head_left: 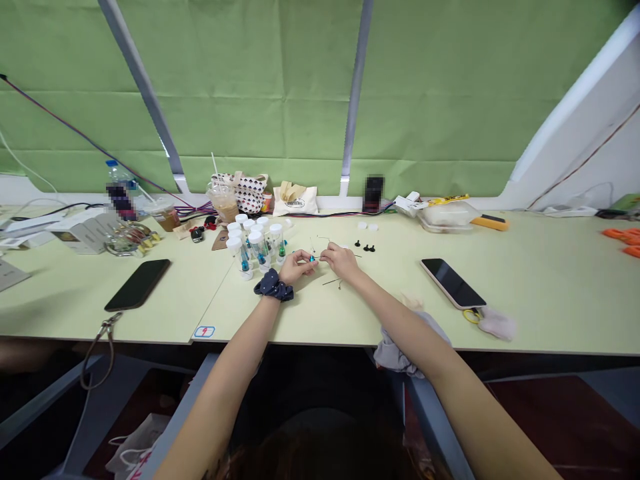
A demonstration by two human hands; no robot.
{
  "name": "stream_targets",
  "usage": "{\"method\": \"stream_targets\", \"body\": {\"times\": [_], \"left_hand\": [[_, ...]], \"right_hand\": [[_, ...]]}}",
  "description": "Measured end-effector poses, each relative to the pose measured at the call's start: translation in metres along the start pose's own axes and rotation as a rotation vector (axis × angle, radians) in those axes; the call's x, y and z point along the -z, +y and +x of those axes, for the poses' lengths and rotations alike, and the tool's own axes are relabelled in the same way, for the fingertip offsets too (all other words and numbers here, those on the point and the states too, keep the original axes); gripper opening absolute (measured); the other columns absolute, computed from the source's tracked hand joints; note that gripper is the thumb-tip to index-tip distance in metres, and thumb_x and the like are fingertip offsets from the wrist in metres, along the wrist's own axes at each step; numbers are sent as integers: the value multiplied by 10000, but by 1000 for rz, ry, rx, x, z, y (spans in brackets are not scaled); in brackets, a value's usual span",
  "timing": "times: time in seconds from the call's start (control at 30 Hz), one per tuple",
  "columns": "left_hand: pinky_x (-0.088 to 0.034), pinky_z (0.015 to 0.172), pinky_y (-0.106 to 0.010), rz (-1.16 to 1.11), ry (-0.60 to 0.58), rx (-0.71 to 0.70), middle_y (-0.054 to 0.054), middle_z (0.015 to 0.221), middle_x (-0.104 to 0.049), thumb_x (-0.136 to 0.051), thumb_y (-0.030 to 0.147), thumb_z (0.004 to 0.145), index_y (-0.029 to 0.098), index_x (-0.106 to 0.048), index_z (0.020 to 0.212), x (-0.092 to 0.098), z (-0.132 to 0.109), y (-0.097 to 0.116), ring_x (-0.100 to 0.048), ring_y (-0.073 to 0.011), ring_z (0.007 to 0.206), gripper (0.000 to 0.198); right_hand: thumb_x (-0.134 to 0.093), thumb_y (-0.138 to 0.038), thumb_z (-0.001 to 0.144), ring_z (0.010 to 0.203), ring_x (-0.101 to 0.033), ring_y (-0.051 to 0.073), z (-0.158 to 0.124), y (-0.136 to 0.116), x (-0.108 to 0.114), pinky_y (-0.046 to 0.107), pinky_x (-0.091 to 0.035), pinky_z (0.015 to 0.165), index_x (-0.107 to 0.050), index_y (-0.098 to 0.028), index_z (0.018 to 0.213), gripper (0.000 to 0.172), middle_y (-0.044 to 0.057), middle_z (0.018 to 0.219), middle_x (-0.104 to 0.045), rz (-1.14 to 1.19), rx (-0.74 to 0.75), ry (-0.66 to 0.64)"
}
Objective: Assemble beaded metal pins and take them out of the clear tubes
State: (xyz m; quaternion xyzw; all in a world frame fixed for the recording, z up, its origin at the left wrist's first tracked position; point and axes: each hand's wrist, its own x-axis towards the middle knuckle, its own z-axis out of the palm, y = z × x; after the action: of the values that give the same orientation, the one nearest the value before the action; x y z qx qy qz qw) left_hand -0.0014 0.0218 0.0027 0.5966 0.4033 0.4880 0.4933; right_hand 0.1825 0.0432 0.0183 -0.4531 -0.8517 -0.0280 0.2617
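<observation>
My right hand [341, 261] pinched a thin rod [354, 256], my left hand [297, 267] a small blue piece [313, 259], white-capped vials [259, 249] at its ten o'clock.

I see the left grip [296, 267] and right grip [342, 260] mid-tabletop [555, 287], a small piece [313, 259] between them. Just left of them I have the vials [259, 248], standing clustered; behind those are a cup [223, 201], then, rightward, a bag [250, 193] and a tissue pack [295, 201]. Farther left sit boxes [84, 231], with the left phone [137, 285] in front and to their right. Rods [331, 282] lie before the right grip; screws [367, 248] lie behind it, to the right, with caps [373, 227] beyond. At my back right is a food box [448, 217], a cutter [489, 223] just right of it and the right phone [453, 283] in front. A label [205, 331] lies at the front edge, left of the left forearm [250, 347]
</observation>
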Motion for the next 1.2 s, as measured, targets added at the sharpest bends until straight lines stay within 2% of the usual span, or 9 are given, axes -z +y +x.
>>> {"method": "stream_targets", "body": {"times": [0.2,0.4,0.57,0.73,0.83,0.97,1.03,1.1,1.2], "left_hand": [[-480,506,-223,-5,-11,-6,21,631,-599,-793,449,595,156,-508,814,1,-1,3,-603,-110,516,463],[-488,509,-222,-30,36,-15,-1,767,-605,-799,425,593,156,-536,870,4,4,-10,-634,-121,572,467],[-495,522,-229,-46,75,-21,-18,843,-612,-800,404,597,161,-544,894,6,6,-16,-639,-120,595,461],[-510,563,-252,-32,39,-30,-55,876,-646,-814,381,571,139,-583,892,6,7,-13,-617,-115,622,463],[-519,611,-280,-58,38,-43,-58,877,-650,-825,372,547,136,-590,865,5,7,-10,-620,-130,660,461],[-522,654,-300,-50,66,-47,-53,924,-636,-821,361,555,146,-589,836,5,5,-10,-632,-144,698,423],[-530,685,-315,-68,72,-48,-49,957,-622,-821,357,555,150,-587,827,5,5,-11,-640,-146,713,414],[-535,715,-330,-97,71,-53,-40,959,-610,-820,361,555,152,-585,835,5,5,-11,-646,-146,719,421],[-534,718,-324,-123,56,-52,-29,918,-598,-814,379,565,150,-576,852,4,5,-8,-655,-157,734,437]], "right_hand": [[-510,-266,915,640,-524,139,-1,-3,0,277,-231,526,-701,-233,818,216,35,813,-566,5,36,-34],[-587,-215,855,721,-550,135,4,4,1,261,-379,633,-712,-210,789,141,41,923,-581,219,56,65],[-656,-141,777,724,-560,146,8,28,7,272,-417,674,-710,-180,713,93,54,879,-598,225,-111,70],[-708,-218,736,728,-583,183,6,47,24,275,-385,620,-724,-206,680,60,52,786,-662,53,-321,-126],[-740,-245,678,710,-597,170,3,48,30,250,-379,602,-727,-219,676,29,29,733,-683,50,-357,-236],[-765,-359,627,690,-608,162,3,51,27,230,-390,588,-725,-216,669,154,24,734,-694,129,-346,-307],[-697,-417,711,714,-616,164,4,58,25,232,-410,621,-725,-214,732,206,31,767,-698,182,-383,-199],[-597,-394,811,761,-622,170,5,69,24,244,-429,676,-712,-209,836,220,43,815,-693,183,-498,1],[-578,-311,826,834,-623,191,2,91,23,280,-442,751,-670,-195,967,205,76,935,-655,89,-707,229]]}}
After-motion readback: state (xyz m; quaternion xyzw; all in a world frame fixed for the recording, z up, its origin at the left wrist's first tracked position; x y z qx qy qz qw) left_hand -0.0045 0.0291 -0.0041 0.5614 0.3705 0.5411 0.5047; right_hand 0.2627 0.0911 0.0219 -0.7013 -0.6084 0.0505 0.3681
